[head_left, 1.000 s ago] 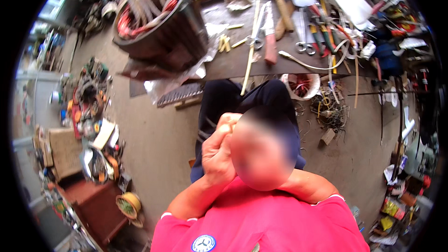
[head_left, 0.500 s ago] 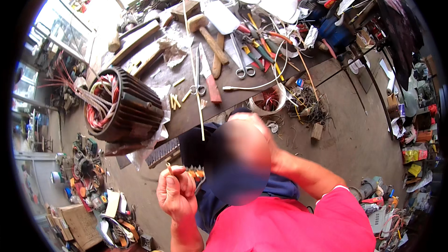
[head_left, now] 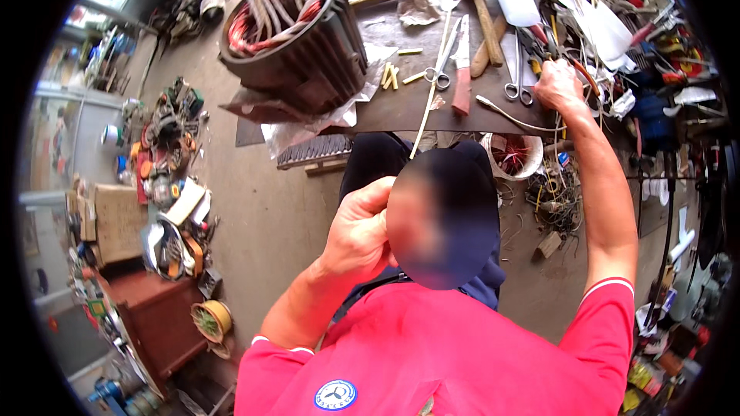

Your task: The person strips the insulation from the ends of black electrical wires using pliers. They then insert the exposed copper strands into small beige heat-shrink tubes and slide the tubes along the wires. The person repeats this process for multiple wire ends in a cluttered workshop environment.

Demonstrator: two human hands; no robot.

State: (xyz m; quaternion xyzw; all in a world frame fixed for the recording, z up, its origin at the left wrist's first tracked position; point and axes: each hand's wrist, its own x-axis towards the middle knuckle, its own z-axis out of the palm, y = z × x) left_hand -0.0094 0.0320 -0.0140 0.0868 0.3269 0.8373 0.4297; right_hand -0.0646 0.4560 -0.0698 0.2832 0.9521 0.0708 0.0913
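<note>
My left hand is raised with its fingers curled beside a blurred patch. Whatever those fingers hold is hidden. My right arm stretches over the workbench, where my right hand bends its fingers down among the hand tools; what lies under them I cannot make out. Pliers and scissors lie just left of that hand. Farther left are a red-handled knife, a second pair of scissors and a wooden-handled hammer. Short yellow tube pieces lie near a motor stator with red and white windings.
A white bucket with red wire stands below the bench's front edge, beside a tangle of wires. A pale cable lies along the edge. On the left floor are machine parts, a cardboard box and a potted plant.
My right hand has gone from beside the blurred patch out to the tools on the bench. My left hand, which held a small thin stick, has risen to the blurred patch. The view has shifted.
</note>
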